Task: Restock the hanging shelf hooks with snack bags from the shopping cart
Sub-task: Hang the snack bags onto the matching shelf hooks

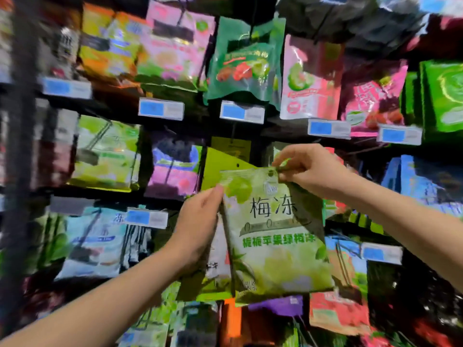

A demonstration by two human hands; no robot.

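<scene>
**Hands both on one green bag, hanging row right behind it**

Closest to the camera, both forearms come up from the bottom corners of the frame. The left hand (200, 221) sits at centre frame. Its thumb is on the front of the green snack bag (275, 241), and its grip pinches the bag's left edge near the top corner. The right hand (310, 169), a bit higher and right of centre, has a fingertip grip on the top seal at the upper right corner. So both grips are closed on the same bag and neither hand is free.

The bag is held up in the air at lower centre, face toward the camera. Its long axis runs top to bottom, with the bottom swung slightly right. There's a dark dot in the top seal just left of the right fingers. I'd guess that's the hang hole, but it's too soft to be sure.

Just behind and up-left of that seal hangs a lime-green bag (220, 166) with its own hole showing. That looks like the row this one joins, though I can't make out the hook itself. My read is that the top edge has to go up and away from the camera. The right hand is the nearer one to steer the hole.

Further back are rows of other bags and a blue price tag (241, 112) at upper centre. The cart isn't in view.
</scene>
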